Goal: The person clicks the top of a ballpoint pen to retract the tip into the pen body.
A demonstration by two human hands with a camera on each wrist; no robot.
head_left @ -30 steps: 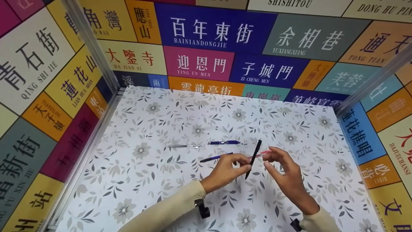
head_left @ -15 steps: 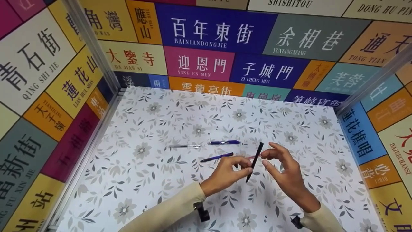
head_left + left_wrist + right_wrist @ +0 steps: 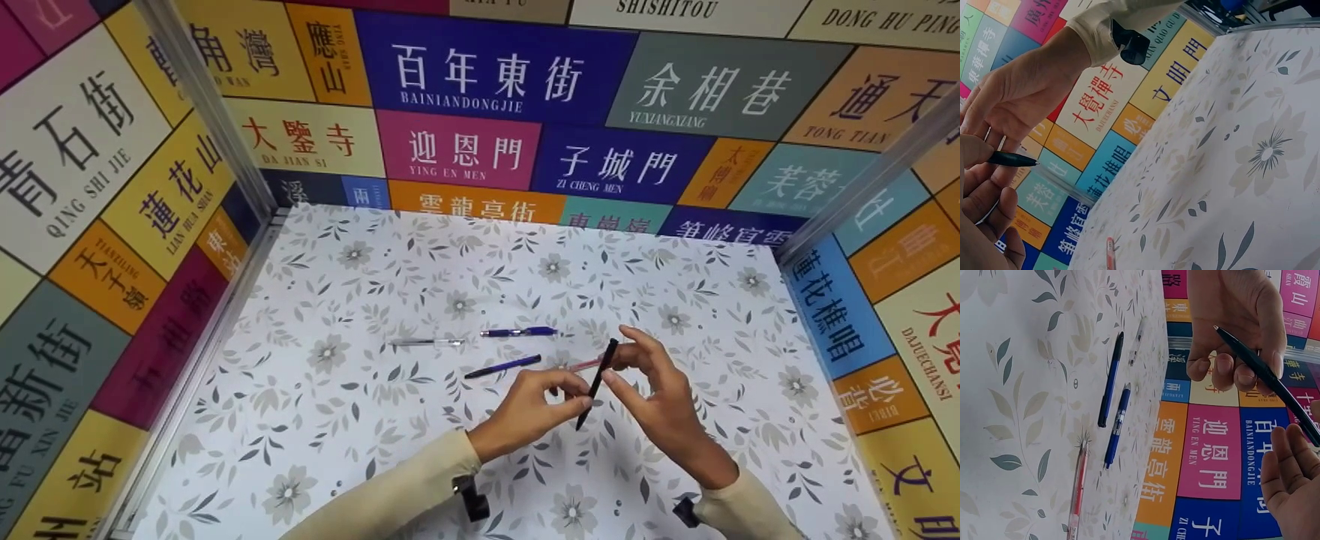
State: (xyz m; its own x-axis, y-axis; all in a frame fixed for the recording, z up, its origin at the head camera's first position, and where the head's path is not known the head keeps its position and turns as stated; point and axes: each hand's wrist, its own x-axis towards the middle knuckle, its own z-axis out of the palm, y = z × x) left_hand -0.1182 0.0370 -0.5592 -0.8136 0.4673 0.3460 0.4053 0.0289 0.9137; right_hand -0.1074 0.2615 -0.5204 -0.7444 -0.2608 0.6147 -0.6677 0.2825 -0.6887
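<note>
Where my cream sleeves (image 3: pixel 390 487) end: a black wrist device (image 3: pixel 471 497) sits on each arm.
Left hand (image 3: pixel 525 409): holding the black pen (image 3: pixel 1292 403) between thumb and fingers, toward its pointed end.
Right hand (image 3: pixel 664 397): thumb and bent fingers close about the upper end of the black pen; whether they pinch it or merely touch it, I cannot tell.
Black pen: raised off the table, tilted, point low and toward me, other end up and leaning to my right.
Red pen (image 3: pixel 1078 495): clear barrel, red inside, flat on the table beyond the black pen; from the head view its right end passes behind my right hand.
Nearer blue pen (image 3: pixel 502 366): on a slant just past my left hand, left end closer to me.
Farther blue pen (image 3: pixel 519 331): nearly crosswise, silvery section on the barrel.
Clear pen (image 3: pixel 429 342): left of the farther blue pen, roughly in line with it, apart.
Table (image 3: pixel 255 382): white cover, grey flowers and leaves.
Wall panels (image 3: pixel 491 67): blue, pink, orange and yellow, lettered, at back and both sides.
</note>
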